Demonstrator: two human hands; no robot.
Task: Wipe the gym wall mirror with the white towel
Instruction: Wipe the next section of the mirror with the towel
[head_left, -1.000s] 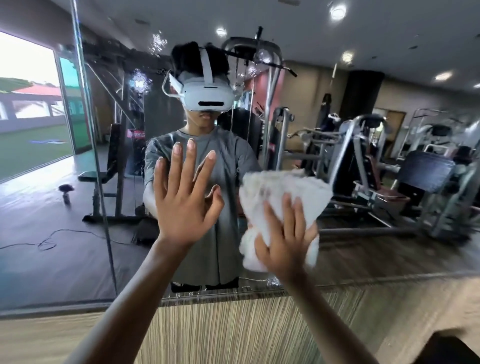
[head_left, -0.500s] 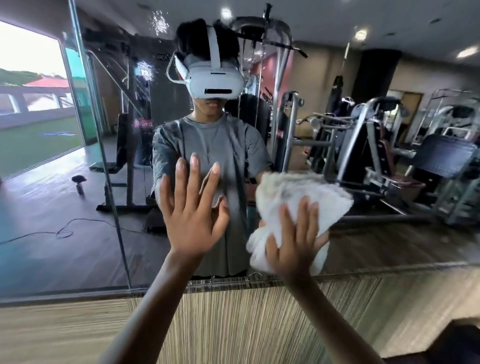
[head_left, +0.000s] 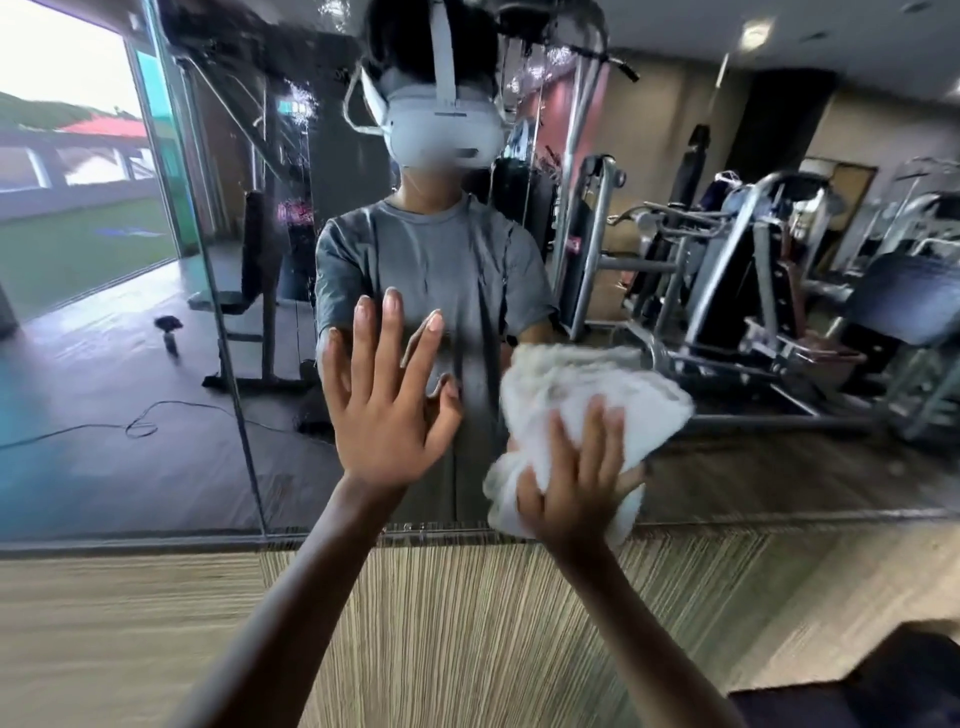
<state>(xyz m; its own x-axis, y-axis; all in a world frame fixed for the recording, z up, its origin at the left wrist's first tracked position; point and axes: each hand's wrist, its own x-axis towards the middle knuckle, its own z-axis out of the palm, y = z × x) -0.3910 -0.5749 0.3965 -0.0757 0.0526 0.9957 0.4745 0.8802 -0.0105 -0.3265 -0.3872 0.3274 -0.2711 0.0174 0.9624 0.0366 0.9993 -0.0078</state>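
The gym wall mirror (head_left: 779, 467) fills the upper view and reflects a person in a grey shirt and the weight machines. My right hand (head_left: 576, 478) presses a bunched white towel (head_left: 571, 395) flat against the glass near the mirror's lower edge. My left hand (head_left: 387, 405) rests flat on the glass to the left of the towel, fingers spread, holding nothing. Wet droplets and streaks show on the glass near the top.
A vertical seam (head_left: 228, 322) splits the mirror into panels on the left. Below the glass runs a striped wood-grain wall panel (head_left: 467, 623). A dark object (head_left: 883, 686) sits at the bottom right corner.
The view has tilted down and closer to the glass. My right hand with the towel has slid lower toward the mirror's bottom edge; my left hand stays flat on the glass.
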